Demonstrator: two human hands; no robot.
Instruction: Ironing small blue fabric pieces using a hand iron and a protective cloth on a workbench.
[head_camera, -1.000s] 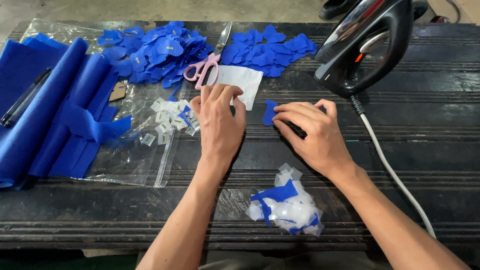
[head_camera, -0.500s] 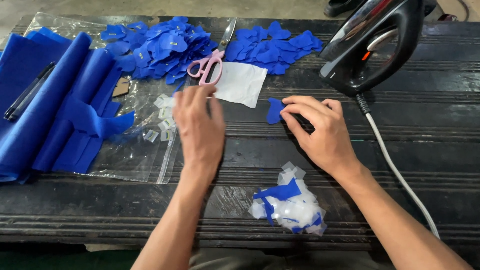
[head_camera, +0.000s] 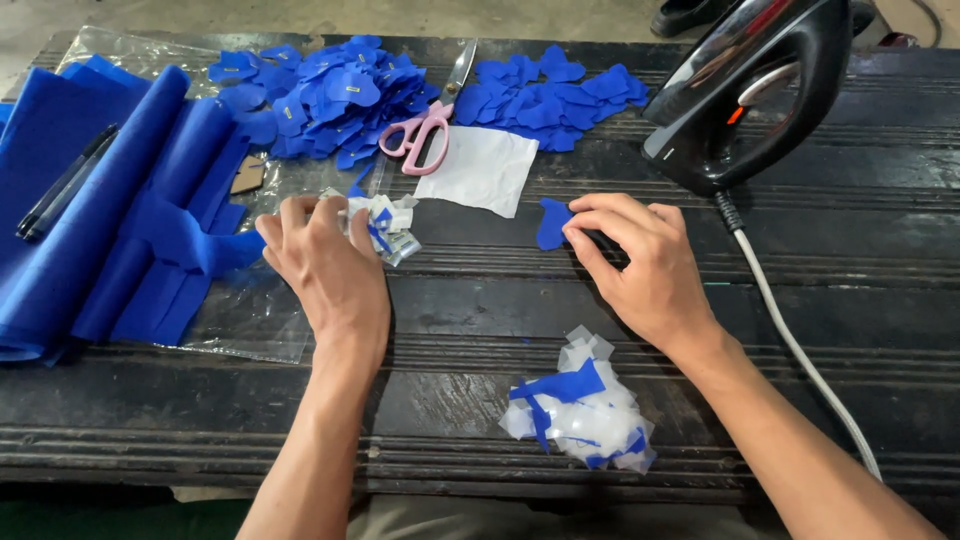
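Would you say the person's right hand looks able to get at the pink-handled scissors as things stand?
Probably yes. The right hand pinches only a small blue fabric piece; the pink-handled scissors lie uncovered beyond the white paper square, with nothing standing between.

Both forearms bare; no sleeves, seemingly no rings.

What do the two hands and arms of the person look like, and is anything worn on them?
Both the left hand and the right hand are bare: no gloves, rings or watch in view. Both forearms are uncovered too, with no sleeves visible down to the picture's edge.
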